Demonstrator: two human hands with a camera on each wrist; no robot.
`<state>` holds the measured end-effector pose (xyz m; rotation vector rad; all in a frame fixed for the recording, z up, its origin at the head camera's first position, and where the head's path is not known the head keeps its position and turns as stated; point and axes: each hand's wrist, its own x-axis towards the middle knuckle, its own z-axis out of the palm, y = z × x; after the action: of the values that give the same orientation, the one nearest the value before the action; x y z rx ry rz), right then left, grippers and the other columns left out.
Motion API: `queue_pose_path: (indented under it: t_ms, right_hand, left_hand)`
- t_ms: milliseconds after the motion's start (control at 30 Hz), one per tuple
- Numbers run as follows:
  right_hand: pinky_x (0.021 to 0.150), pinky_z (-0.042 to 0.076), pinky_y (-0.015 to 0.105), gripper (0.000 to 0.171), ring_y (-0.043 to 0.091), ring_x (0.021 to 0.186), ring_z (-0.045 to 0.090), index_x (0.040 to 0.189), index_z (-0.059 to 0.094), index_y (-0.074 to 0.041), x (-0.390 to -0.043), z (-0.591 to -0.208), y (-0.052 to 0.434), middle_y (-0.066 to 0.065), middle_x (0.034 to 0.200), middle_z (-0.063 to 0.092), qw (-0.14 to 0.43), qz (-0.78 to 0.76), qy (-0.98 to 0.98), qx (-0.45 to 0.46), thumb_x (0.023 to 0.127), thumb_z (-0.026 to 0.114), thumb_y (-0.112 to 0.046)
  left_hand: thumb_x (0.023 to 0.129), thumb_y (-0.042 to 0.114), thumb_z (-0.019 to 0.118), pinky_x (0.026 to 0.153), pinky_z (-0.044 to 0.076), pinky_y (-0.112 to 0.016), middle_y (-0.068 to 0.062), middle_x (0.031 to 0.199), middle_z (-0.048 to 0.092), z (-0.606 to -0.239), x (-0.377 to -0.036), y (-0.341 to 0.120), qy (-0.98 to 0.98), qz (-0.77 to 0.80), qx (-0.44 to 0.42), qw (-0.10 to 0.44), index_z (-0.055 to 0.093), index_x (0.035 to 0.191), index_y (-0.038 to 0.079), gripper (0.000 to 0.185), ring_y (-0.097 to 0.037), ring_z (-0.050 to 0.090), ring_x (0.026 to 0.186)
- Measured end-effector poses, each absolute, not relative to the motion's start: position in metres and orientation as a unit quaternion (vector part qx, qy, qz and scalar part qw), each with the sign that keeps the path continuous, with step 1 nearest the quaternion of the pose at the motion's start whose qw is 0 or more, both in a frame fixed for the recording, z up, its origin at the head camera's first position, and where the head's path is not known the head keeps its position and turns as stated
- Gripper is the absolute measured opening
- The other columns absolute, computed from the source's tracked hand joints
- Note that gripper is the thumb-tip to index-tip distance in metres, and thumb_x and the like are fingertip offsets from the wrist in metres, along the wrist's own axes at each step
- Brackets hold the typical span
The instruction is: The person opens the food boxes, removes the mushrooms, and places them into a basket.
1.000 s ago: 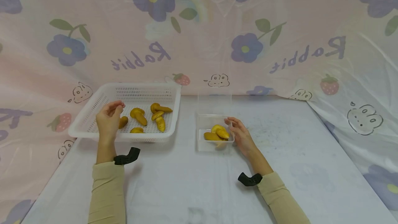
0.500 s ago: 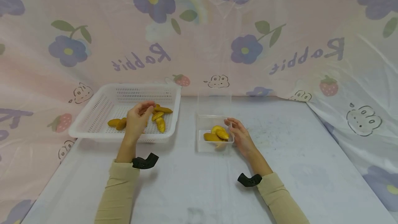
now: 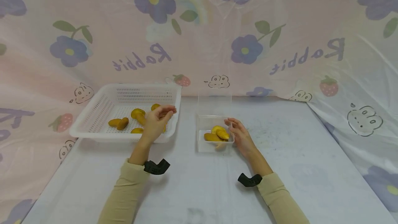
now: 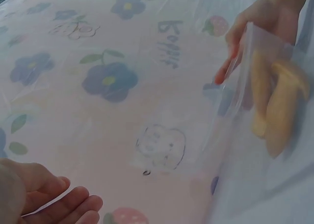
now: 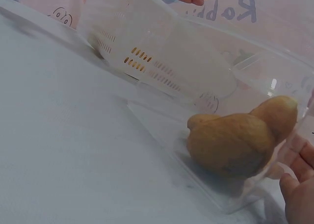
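My left hand (image 3: 158, 122) hovers over the right part of a white perforated basket (image 3: 76, 127), its fingers loosely bent. In the left wrist view nothing sits between its thumb and fingers (image 4: 81, 199). Several yellow-brown mushrooms (image 3: 138, 114) lie in the basket, some partly hidden by that hand. At the right side of a clear plastic box (image 3: 200, 147) is my right hand (image 3: 244, 139), its fingertips resting against the wall. Inside the box lie a few mushrooms (image 5: 230, 143), piled together.
The box's transparent lid (image 3: 214, 104) stands raised at its back. A patterned curtain (image 3: 199, 54) rises behind the white-covered table (image 3: 199, 182). Black devices (image 3: 157, 167) are worn on both wrists.
My left hand has moved rightward across the basket, uncovering mushrooms at its left and covering ones at its right. The right hand and box have stayed in place.
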<state>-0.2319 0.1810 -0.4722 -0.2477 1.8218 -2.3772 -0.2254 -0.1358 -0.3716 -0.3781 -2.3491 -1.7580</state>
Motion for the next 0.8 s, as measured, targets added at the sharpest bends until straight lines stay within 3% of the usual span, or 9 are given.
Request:
queue_pose_path:
  t_ms: [67, 167, 467, 800]
  right_hand:
    - [0.128, 0.000, 0.050, 0.030, 0.010, 0.134, 0.031, 0.126, 0.050, -0.023, -0.232, -0.472, 0.181, -0.011, 0.128, 0.051, 0.068, -0.790, 0.604, -0.080, 0.099, 0.042, -0.010]
    - [0.128, -0.001, 0.050, 0.030, 0.012, 0.136, 0.029, 0.126, 0.049, -0.023, -0.231, -0.472, 0.182, -0.011, 0.128, 0.051, 0.069, -0.791, 0.603, -0.084, 0.100, 0.042, -0.009]
    - [0.128, -0.002, 0.051, 0.031, 0.007, 0.132, 0.033, 0.125, 0.051, -0.025, -0.233, -0.473, 0.183, -0.011, 0.128, 0.052, 0.069, -0.794, 0.596, -0.095, 0.099, 0.041, -0.009]
    - [0.129, 0.003, 0.047, 0.032, 0.011, 0.136, 0.031, 0.124, 0.051, -0.027, -0.233, -0.472, 0.183, -0.013, 0.127, 0.052, 0.078, -0.797, 0.593, -0.081, 0.099, 0.041, -0.009]
  left_hand:
    - [0.095, 0.005, 0.056, 0.084, 0.052, -0.005, -0.026, 0.116, 0.066, -0.373, -0.225, -0.128, -0.791, -0.590, -0.140, 0.086, 0.063, 0.116, -0.006, 0.025, -0.030, 0.066, 0.108]
    - [0.094, 0.004, 0.058, 0.084, 0.053, -0.007, -0.025, 0.115, 0.068, -0.374, -0.225, -0.117, -0.790, -0.588, -0.150, 0.083, 0.064, 0.115, -0.006, 0.024, -0.035, 0.065, 0.109]
    - [0.092, 0.003, 0.060, 0.087, 0.058, -0.018, -0.023, 0.113, 0.069, -0.380, -0.229, -0.083, -0.789, -0.582, -0.187, 0.060, 0.064, 0.113, -0.005, 0.023, -0.033, 0.067, 0.108]
    - [0.090, 0.003, 0.064, 0.091, 0.059, -0.029, -0.022, 0.112, 0.069, -0.396, -0.231, -0.048, -0.804, -0.534, -0.262, 0.020, 0.064, 0.112, -0.005, 0.024, -0.032, 0.069, 0.103]
